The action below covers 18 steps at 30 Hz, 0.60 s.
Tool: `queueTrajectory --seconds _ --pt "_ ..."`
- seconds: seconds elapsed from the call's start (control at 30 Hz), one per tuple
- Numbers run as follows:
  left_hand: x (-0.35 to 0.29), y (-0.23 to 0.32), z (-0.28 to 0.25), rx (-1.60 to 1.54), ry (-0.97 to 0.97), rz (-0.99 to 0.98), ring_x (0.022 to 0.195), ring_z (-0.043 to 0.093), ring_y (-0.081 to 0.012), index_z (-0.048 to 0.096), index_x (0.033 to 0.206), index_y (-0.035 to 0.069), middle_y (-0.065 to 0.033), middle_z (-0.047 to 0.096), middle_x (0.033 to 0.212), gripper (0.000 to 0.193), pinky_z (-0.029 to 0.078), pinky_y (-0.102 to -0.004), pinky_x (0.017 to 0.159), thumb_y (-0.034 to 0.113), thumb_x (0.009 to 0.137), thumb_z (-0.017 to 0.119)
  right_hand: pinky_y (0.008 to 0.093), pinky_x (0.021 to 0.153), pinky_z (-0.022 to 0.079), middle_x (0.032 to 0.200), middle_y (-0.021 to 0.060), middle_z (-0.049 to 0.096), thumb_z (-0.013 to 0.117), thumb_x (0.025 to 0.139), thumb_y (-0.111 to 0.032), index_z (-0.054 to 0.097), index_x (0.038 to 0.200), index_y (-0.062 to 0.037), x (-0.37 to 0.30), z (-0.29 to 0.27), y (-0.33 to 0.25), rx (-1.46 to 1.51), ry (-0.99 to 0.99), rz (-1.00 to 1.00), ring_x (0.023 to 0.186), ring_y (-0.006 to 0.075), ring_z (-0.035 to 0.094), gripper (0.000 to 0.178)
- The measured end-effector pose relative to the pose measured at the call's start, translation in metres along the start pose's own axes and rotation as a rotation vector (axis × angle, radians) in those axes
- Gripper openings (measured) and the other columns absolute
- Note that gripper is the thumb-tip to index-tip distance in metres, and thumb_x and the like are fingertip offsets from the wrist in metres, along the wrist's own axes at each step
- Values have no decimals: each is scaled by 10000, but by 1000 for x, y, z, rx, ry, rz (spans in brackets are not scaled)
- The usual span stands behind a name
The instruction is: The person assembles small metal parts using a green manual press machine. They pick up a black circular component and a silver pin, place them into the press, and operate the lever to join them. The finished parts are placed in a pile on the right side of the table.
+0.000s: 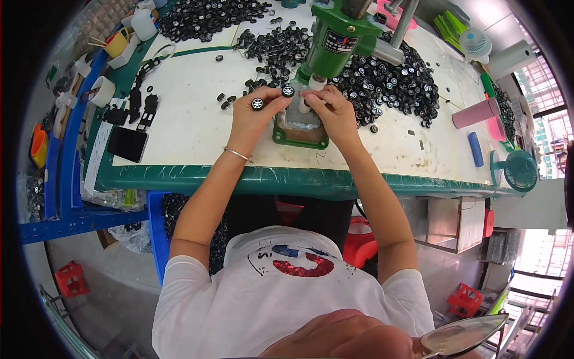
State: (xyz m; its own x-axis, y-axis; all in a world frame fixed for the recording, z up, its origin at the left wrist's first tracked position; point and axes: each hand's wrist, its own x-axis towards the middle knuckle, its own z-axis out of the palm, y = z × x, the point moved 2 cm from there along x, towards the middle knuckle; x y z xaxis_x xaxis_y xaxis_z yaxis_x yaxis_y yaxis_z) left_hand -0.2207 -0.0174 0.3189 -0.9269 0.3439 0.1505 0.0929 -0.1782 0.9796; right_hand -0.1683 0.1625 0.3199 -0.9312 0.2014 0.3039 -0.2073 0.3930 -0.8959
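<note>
A green bench press (332, 45) stands in front of me, its pale plunger tip (317, 82) lowered over a metal base (301, 136). My left hand (258, 111) is closed at the left side of this base. Two small black toy wheels with silver spokes show at its fingers, one wheel (287, 91) at the fingertips and another wheel (257, 103) against the hand. On the other side, my right hand (335, 113) pinches beside a short white cylinder (304, 107) under the plunger. What lies between those fingertips is mostly hidden.
Heaps of black wheels (391, 84) lie right of the press, with wheels on axles (275, 51) behind it and another pile (200, 19) at far left. A phone (127, 144) lies left. A pink cylinder (475, 113) and a green fan (519, 170) are at right.
</note>
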Motion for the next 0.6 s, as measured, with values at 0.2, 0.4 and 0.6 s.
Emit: queueTrajectory --seconds 0.2,0.4,0.6 --pt "0 -1 4 -47 3 23 776 598 -72 701 941 7 -13 674 841 162 462 -210 715 46 787 728 261 741 468 904 43 656 651 860 -148 679 1075 -52 12 4 -10 200 -108 283 808 119 593 237" --pt "4 8 4 -8 8 29 767 577 -65 700 927 3 -9 661 826 180 458 -212 713 89 778 754 255 778 449 930 36 665 683 832 -118 687 1035 -33 21 -4 -20 318 -171 511 808 111 585 220" --pt "6 3 9 1 -9 87 736 554 -58 708 902 12 5 650 802 169 444 -209 685 119 780 756 252 785 412 999 25 650 682 851 -159 642 1077 -31 24 -8 -18 305 -199 557 880 101 564 263"
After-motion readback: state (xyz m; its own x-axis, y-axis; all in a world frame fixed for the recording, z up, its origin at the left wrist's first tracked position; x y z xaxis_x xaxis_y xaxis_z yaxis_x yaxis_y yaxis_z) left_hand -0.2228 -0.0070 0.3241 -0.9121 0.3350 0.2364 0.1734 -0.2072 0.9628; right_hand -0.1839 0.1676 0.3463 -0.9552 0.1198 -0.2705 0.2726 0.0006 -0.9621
